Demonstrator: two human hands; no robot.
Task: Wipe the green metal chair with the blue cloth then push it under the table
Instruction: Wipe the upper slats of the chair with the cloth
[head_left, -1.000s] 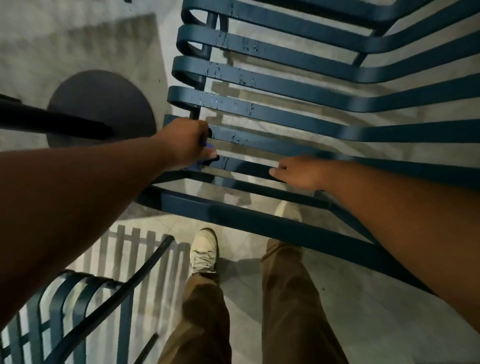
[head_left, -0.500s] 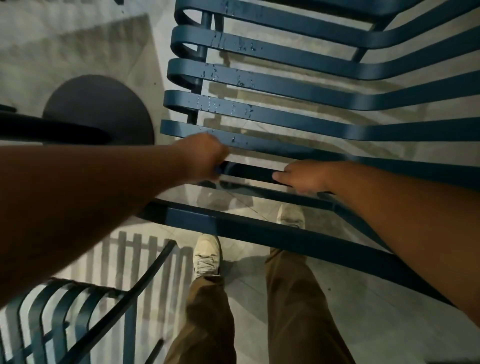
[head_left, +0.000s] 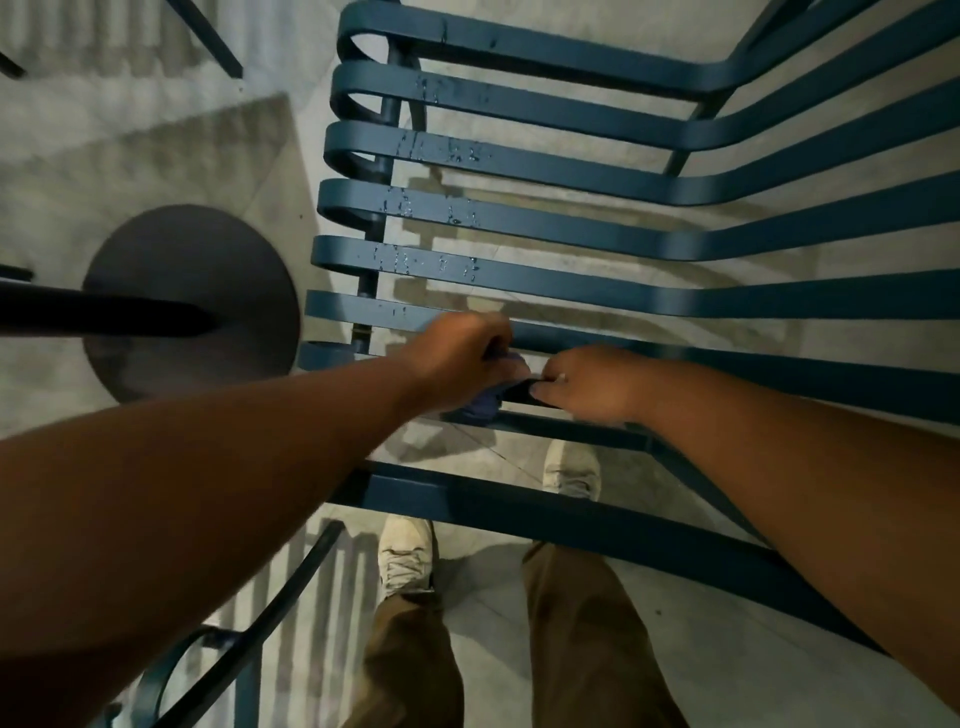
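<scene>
The green metal chair (head_left: 571, 228) fills the upper right, seen from above, its slats speckled with water drops. My left hand (head_left: 462, 353) grips the bunched blue cloth (head_left: 488, 402) against one of the near slats. My right hand (head_left: 587, 382) is curled round the same dark slat just to the right, its fingertips almost touching the cloth. Most of the cloth is hidden under my left hand.
A round dark table base (head_left: 192, 301) with its black pole sits on the floor to the left. Part of a second slatted chair (head_left: 171, 675) shows at the lower left. My shoes and trouser legs (head_left: 410, 649) stand just behind the chair's back rail.
My left hand has slid the cloth to the right along the slat until it nearly meets my right hand. My right hand has stayed on its slat.
</scene>
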